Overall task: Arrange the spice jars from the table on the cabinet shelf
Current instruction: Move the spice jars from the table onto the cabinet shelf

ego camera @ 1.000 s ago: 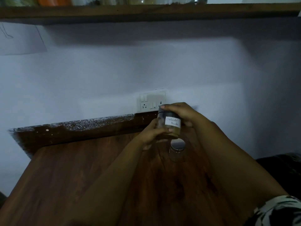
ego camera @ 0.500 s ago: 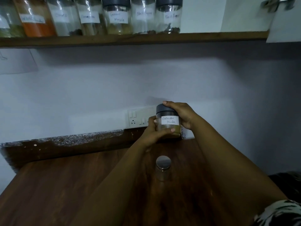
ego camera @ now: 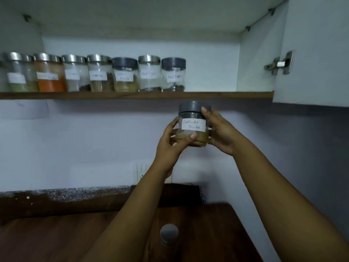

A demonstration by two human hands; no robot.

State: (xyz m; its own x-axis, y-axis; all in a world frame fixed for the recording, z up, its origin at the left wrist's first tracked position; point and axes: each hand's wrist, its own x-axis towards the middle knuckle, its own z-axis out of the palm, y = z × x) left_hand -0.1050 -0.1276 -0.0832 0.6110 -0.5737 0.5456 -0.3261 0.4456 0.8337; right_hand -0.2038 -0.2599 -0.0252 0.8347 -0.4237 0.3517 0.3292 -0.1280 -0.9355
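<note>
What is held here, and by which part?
The coriander powder jar: left hand grips its lower glass body, right hand grips its right side, a fingertip on the grey lid.

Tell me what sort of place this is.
Most likely a home kitchen: an open wall cabinet holds a row of labelled spice jars on its shelf, above a wooden table. Both hands hold a coriander powder jar.

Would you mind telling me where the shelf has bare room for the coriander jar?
The shelf is bare from the last black pepper jar to the cabinet wall. Left of that, seven jars stand packed side by side. Both hands, left and right, hold the coriander jar just below that gap.
</note>
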